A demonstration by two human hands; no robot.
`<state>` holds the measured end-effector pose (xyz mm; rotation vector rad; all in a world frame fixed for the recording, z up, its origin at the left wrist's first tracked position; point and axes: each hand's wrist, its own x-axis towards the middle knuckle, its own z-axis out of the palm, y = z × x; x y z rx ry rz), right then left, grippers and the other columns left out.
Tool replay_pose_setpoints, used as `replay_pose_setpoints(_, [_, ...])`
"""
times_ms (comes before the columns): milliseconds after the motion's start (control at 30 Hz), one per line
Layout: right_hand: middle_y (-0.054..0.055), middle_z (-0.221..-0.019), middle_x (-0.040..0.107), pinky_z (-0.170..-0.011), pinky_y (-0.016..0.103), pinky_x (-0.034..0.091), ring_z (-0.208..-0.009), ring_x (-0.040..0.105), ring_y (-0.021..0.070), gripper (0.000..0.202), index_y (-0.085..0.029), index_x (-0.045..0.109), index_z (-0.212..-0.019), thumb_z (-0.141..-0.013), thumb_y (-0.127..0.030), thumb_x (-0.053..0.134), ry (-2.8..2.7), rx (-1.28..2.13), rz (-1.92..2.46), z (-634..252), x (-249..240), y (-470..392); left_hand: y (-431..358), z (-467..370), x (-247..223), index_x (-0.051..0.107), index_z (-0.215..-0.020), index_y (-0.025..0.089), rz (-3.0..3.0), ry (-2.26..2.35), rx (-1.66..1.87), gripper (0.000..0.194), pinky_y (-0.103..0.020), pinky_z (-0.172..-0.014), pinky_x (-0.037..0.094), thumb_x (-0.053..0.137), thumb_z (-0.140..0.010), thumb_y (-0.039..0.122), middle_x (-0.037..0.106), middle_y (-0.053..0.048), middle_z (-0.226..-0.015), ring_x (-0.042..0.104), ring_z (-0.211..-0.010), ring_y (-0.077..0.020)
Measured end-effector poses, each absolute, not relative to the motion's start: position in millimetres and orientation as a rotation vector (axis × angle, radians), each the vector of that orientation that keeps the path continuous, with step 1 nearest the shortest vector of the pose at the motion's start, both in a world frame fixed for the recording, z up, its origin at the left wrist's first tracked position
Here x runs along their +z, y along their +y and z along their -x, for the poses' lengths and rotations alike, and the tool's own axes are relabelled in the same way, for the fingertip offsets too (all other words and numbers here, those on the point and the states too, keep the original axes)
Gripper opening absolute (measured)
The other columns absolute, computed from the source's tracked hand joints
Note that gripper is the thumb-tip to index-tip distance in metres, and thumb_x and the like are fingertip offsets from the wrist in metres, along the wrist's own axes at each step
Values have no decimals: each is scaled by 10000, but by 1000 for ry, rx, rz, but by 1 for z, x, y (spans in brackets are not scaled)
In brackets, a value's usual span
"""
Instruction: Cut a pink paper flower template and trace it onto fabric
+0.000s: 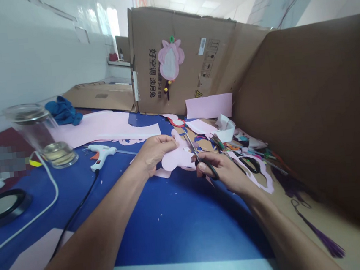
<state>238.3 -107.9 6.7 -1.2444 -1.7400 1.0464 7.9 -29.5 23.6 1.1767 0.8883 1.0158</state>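
My left hand (157,150) pinches a pink paper cutout (176,157) with rounded lobes, held above the blue table. In my right hand (217,169) is a pair of scissors (209,171) with dark handles, my fingers wrapped through them. The scissor blades point up and away, at the right edge of the cutout; whether paper lies between them I cannot tell. Beneath the cutout lies a small pink paper scrap (163,173). A white glue gun (101,154) rests on the table left of my left hand.
A cardboard wall (217,59) with a pink paper ornament (169,61) stands behind; another brown panel (318,117) closes the right. Left are a glass jar (44,135), a tape roll (7,207) and pink sheets (102,125). Paper scraps and a purple tassel (327,239) lie right.
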Motion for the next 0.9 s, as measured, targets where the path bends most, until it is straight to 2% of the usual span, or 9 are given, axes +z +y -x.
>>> replay_pose_setpoints(400, [31, -787, 716, -639, 314, 421, -689, 584, 185, 570, -184, 810, -1170, -920, -694, 768, -1771, 1050, 1266, -238, 10, -109, -31, -7, 26, 704, -708, 199, -1123, 890, 1013, 158, -266, -529, 440, 847, -658, 245, 700, -38, -681, 600, -564, -147])
replay_pose_setpoints(667, [9, -774, 679, -624, 308, 431, -675, 596, 178, 457, -201, 798, -1124, -923, -612, 790, -1784, 1107, 1245, -240, 11, -110, -28, -6, 22, 697, -704, 190, -1080, 853, 998, 196, -257, -524, 447, 888, -663, 210, 699, -38, -682, 605, -556, -144])
replay_pose_setpoints(733, [14, -778, 689, -630, 309, 434, -689, 597, 183, 469, -202, 797, -1133, -922, -620, 788, -1771, 1105, 1250, -240, 9, -109, -28, -7, 23, 709, -733, 182, -1056, 815, 988, 181, -270, -571, 506, 882, -699, 228, 739, -67, -748, 650, -613, -163])
replay_pose_setpoints(833, [28, -783, 709, -642, 313, 434, -706, 587, 192, 525, -196, 796, -1150, -923, -669, 774, -1736, 1100, 1257, -240, 7, -108, -29, -10, 26, 763, -858, 164, -960, 723, 936, 189, -356, -724, 627, 852, -807, 323, 806, -152, -942, 756, -801, -247])
replay_pose_setpoints(900, [29, -783, 714, -650, 316, 429, -707, 577, 194, 563, -196, 795, -1158, -918, -705, 767, -1704, 1108, 1251, -240, 6, -107, -30, -12, 27, 778, -926, 155, -840, 648, 908, 225, -387, -785, 658, 821, -879, 370, 815, -187, -1036, 785, -891, -280])
